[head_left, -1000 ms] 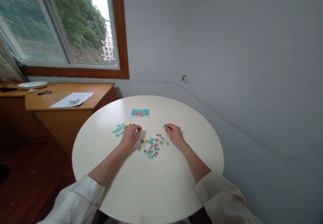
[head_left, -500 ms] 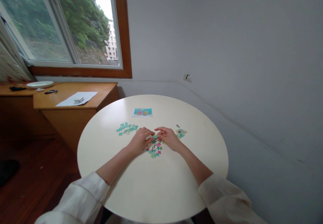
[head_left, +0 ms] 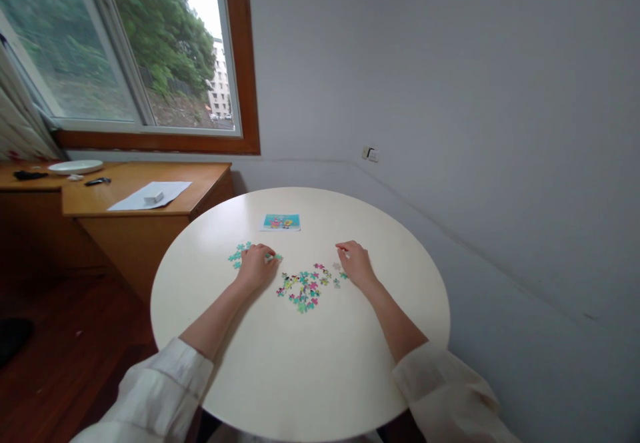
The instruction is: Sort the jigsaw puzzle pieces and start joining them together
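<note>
My left hand (head_left: 257, 264) is over the left group of teal jigsaw puzzle pieces (head_left: 241, 251), its finger and thumb closed on a green puzzle piece (head_left: 271, 256) at the group's right end. My right hand (head_left: 356, 263) hovers at the right, fingers loosely bent and apart, with nothing visible in them. Just left of it lie a few pale and green pieces (head_left: 337, 283); the right group is mostly hidden beneath it. Between the hands spreads a mixed pile of pink, yellow and green pieces (head_left: 304, 291).
A picture card (head_left: 280, 222) with cartoon figures lies towards the far side of the round white table (head_left: 310, 370). To the left, a wooden desk (head_left: 210, 180) carries a paper sheet (head_left: 130, 200) with a small white box (head_left: 153, 198), and a white plate (head_left: 76, 167).
Both hands have parted from above the middle pile: the left moved left to the teal group, the right moved right. More of the mixed pieces now show.
</note>
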A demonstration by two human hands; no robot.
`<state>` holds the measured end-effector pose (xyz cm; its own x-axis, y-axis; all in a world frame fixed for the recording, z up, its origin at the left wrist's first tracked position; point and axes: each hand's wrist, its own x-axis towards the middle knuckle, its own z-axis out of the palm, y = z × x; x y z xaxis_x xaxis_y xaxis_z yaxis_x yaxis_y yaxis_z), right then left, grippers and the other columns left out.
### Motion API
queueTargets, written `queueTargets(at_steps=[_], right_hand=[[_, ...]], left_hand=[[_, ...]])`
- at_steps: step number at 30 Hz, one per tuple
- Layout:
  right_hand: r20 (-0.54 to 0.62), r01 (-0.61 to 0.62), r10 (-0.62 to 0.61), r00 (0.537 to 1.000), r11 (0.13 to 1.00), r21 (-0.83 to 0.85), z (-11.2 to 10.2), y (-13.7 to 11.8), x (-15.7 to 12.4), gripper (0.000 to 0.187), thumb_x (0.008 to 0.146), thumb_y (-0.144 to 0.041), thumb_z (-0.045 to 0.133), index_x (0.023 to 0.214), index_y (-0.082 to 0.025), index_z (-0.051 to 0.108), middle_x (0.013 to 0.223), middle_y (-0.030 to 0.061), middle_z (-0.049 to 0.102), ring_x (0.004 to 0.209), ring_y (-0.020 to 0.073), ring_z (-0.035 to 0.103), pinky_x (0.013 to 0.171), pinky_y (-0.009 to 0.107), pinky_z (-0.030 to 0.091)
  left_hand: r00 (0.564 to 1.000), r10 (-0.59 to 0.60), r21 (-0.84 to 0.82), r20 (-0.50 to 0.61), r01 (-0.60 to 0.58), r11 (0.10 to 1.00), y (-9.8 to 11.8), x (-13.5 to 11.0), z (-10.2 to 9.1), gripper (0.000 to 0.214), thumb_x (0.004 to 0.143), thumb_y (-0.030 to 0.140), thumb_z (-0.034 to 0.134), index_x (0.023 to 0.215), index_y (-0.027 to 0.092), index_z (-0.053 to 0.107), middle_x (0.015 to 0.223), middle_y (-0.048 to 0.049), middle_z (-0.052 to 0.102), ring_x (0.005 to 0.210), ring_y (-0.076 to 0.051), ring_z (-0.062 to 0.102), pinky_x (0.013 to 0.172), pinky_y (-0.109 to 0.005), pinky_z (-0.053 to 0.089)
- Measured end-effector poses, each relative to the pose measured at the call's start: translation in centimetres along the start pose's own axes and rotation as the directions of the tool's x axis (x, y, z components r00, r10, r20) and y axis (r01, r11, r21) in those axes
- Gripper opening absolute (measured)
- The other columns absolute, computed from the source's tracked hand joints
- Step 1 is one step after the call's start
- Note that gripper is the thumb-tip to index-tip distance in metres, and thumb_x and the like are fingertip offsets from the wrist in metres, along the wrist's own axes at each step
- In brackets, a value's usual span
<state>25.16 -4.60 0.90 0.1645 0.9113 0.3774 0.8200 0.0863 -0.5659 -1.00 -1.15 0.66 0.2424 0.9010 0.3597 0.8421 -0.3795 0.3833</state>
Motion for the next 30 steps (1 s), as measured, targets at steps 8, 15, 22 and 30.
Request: queueTargets(at_steps=[8,15,22,30], right_hand=[[0.056,-0.163,0.206,0.977,0.890,-0.425,-0.8,2.1,0.5,0.032,0.085,-0.022,0.045,0.107,-0.019,0.068,0.114,0.0130,0.060,0.105,0.0279,0.052,0.086,0.041,0.034],[0.081,-0.133,0.179,0.981,0.910,-0.393,-0.6,1.6,0.6,0.027,0.086,-0.028,0.048,0.102,-0.027,0.070,0.107,0.0076,0.064,0.101,0.0238,0.053,0.085,0.038,0.032],[0.024,-0.198,0.226,0.974,0.896,-0.397,-0.7,2.0,0.8,0.023,0.083,-0.033,0.053,0.091,-0.022,0.071,0.102,0.0080,0.065,0.098,0.0224,0.054,0.082,0.036,0.032],[0.029,-0.197,0.221,0.975,0.914,-0.355,-0.3,2.4,1.0,0.020,0.082,-0.030,0.053,0.086,-0.021,0.070,0.101,0.0087,0.064,0.097,0.0233,0.054,0.082,0.038,0.033]], left_hand=[[0.988,-0.149,0.083,0.043,0.145,0.986,0.2,0.0,-0.4,0.014,0.075,0.026,0.058,0.077,0.018,0.070,0.100,-0.0079,0.068,0.101,-0.028,0.056,0.085,-0.041,0.035],[0.974,-0.219,0.154,0.057,0.208,0.966,0.2,0.0,-0.8,0.021,0.076,0.028,0.053,0.084,0.020,0.071,0.104,-0.0095,0.066,0.103,-0.030,0.053,0.084,-0.042,0.032],[0.973,-0.229,0.190,0.038,0.217,0.957,-0.4,-0.1,-0.5,0.032,0.077,0.020,0.048,0.100,0.022,0.068,0.111,-0.0110,0.062,0.105,-0.031,0.050,0.082,-0.044,0.032],[0.986,-0.167,0.114,-0.018,0.168,0.979,-0.6,0.0,0.1,0.030,0.077,0.022,0.049,0.100,0.020,0.067,0.110,-0.0138,0.062,0.105,-0.032,0.051,0.084,-0.045,0.032]])
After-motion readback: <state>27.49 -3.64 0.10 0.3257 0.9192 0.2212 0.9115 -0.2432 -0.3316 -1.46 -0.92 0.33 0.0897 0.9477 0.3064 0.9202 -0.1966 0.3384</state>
